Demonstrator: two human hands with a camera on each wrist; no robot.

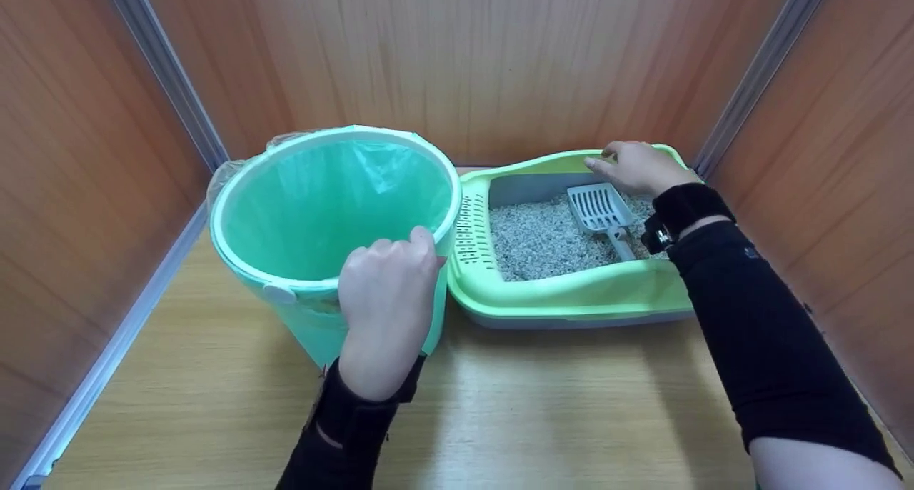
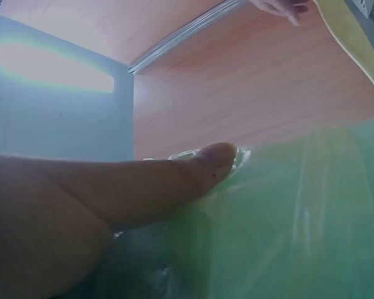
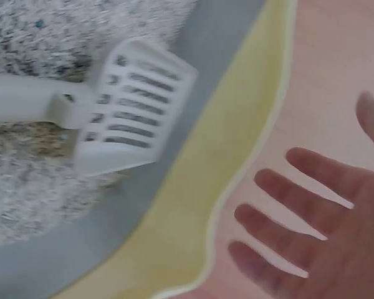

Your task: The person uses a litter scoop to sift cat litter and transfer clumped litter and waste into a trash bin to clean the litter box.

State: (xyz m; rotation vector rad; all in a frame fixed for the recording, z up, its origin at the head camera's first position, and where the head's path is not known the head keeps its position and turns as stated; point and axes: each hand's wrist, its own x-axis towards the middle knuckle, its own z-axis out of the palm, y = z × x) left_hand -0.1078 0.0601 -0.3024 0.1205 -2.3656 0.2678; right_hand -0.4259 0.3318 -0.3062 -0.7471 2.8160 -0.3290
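Note:
My left hand [image 1: 389, 286] grips the near right rim of a green trash can [image 1: 280, 295] lined with a translucent bag [image 1: 335, 204]. In the left wrist view the thumb [image 2: 193, 174] lies along the can's green side. Over the far right edge of a green litter box [image 1: 571, 301], my right hand [image 1: 639, 167] reaches with fingers spread and holding nothing. The right wrist view shows those fingers [image 3: 299, 218] just outside the rim [image 3: 199, 180]. A pale slotted litter scoop [image 1: 600, 208] lies on the grey litter [image 1: 535, 243], its handle toward the near side.
Wood-grain panels [image 1: 457, 61] enclose the space at the back and both sides, joined by metal corner strips [image 1: 175, 68]. The can and litter box stand side by side on a wooden floor [image 1: 514, 411]. Loose bag film [image 1: 227, 176] hangs outside the can's left rim.

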